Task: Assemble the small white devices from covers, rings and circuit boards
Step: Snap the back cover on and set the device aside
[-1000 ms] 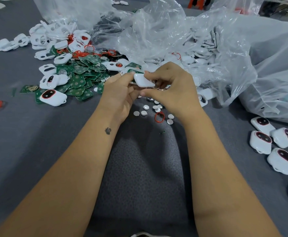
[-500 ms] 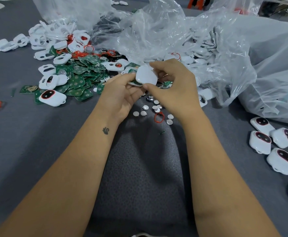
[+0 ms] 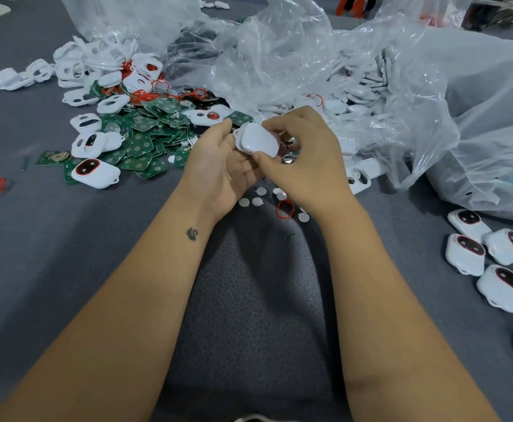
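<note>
Turned palm-up since before, left hand point(image 3: 218, 166) cradles one white device point(image 3: 258, 141); right hand point(image 3: 304, 159) pinches it.

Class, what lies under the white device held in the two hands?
Under the white device the left hand lies open; the right hand pinches its edges. Its underside is hidden.

The cover point(image 3: 259, 141) in the hands is plain white. The circuit boards point(image 3: 145, 138) at far left are green. A ring point(image 3: 285, 208) near the wrists is red. The cloth point(image 3: 35, 239) is grey, and the lap fabric point(image 3: 249, 300) is darker grey with a dotted pattern.
</note>
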A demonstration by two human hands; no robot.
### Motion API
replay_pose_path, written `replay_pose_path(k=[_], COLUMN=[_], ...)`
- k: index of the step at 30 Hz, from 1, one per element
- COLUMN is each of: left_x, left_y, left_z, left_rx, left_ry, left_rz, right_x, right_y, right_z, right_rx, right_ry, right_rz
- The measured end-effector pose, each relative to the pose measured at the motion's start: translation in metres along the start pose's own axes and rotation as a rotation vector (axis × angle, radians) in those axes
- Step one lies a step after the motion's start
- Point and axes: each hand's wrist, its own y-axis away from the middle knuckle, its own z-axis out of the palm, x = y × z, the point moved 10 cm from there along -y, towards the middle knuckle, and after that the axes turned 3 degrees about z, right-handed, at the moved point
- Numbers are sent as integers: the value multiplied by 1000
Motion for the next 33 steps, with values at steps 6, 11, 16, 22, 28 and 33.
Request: replay_pose_path(k=[6, 11, 16, 22, 28, 33], left_x=[-5, -5, -2, 1, 2, 3], left_y=[-2, -3, -3, -4, -4, -7], left_z=[4, 4, 3, 5, 1, 0], left_rx=[-52, -65, -40, -76, -44, -41], left_ry=[-41, -36, -84, -102, -117, -28], left_rz=[-8, -3, 69, 115, 114, 124], right_x=[1, 2, 2, 6, 6, 16], right_y=[0, 0, 1, 0, 1, 1], right_z=[-1, 0, 2, 3, 3, 0], right_rx=[8, 7, 0, 21, 27, 58], right_ry=[20, 30, 17, 24, -22, -182], right_rz=[-14, -10, 2, 2, 0, 153])
